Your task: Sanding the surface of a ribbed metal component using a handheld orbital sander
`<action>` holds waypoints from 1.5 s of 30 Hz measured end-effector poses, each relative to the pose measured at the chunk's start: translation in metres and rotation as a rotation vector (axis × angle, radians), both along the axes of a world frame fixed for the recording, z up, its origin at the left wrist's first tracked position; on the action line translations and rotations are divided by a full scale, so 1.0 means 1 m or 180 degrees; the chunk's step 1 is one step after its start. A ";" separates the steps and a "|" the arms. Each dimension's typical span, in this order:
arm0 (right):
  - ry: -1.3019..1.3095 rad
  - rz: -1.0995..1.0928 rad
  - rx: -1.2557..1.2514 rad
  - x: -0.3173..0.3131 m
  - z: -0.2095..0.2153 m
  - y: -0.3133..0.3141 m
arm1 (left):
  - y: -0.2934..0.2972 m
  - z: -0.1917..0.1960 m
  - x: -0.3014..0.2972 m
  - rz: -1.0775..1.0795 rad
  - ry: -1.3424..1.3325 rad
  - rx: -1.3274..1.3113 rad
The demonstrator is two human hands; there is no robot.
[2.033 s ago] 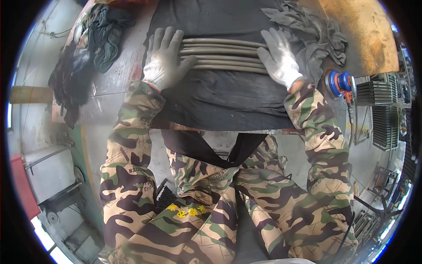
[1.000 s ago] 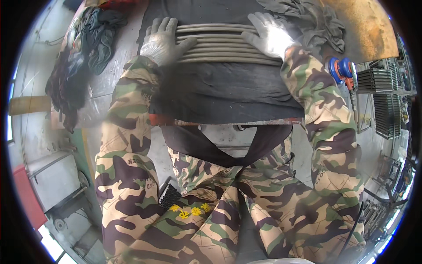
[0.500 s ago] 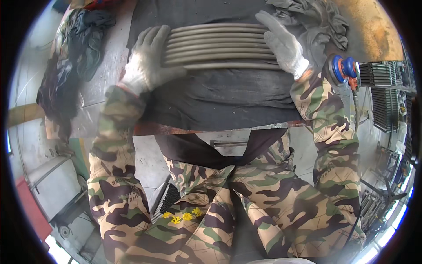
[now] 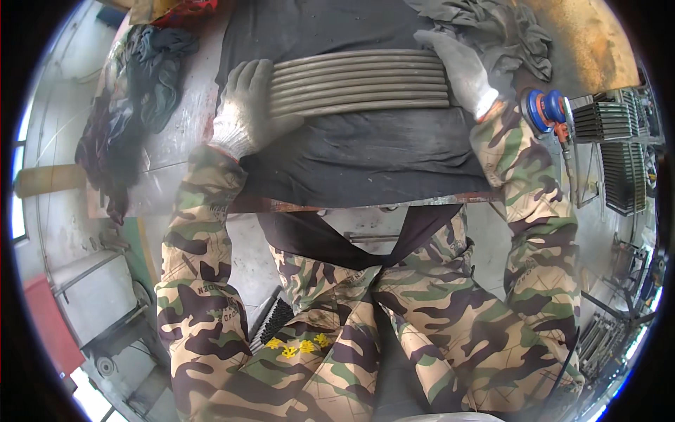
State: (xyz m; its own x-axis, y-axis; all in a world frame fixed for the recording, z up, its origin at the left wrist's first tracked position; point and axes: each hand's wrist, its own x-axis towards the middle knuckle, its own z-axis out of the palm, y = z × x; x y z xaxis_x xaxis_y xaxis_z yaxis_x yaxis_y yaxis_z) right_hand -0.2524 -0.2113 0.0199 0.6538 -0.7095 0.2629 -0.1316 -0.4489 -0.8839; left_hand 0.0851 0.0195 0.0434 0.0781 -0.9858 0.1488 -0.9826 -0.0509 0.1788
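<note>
A row of several grey metal rods (image 4: 358, 83) lies side by side on a black cloth (image 4: 365, 151), close together and slightly bowed in this view. At their left ends is my left hand (image 4: 249, 112) in a pale work glove, fingers stretched out and thumb along the nearest rod. My right hand (image 4: 464, 70), gloved too, stands beside the right ends with its fingers straight and pointing away. The right ends line up nearly flush; my left hand covers the left ones. Neither hand wraps round a rod.
Right of my right forearm sits a blue round sander (image 4: 545, 110) with a hose. Crumpled dark cloths (image 4: 155, 77) lie at the left, and grey cloths (image 4: 510, 35) at the far right. Racks of dark bars (image 4: 622, 172) stand beyond the table's right side.
The nearest rod, apart from the others before, now lies against them. The right ends have become more even. My right hand has shifted slightly outward, and the whole view has moved a little.
</note>
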 end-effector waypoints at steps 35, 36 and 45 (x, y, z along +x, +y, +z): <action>0.2089 -0.0249 -0.2016 0.010 0.133 0.063 | -0.025 -0.036 -0.005 0.0418 -0.0288 -0.0605; 0.2295 -0.0070 -0.1971 0.025 0.126 0.060 | -0.030 -0.038 -0.008 0.0415 -0.0232 -0.0633; 0.2915 0.0199 -0.2483 0.098 0.089 0.042 | -0.041 -0.027 -0.018 0.0668 -0.0259 -0.0766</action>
State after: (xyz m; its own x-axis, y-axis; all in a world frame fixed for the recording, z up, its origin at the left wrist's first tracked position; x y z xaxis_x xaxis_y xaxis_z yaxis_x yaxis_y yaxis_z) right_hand -0.1547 -0.1698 0.1089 0.8496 -0.5267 0.0275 -0.5274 -0.8488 0.0382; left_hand 0.0675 -0.0213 0.0167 0.2543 -0.8852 0.3896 -0.9666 -0.2197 0.1316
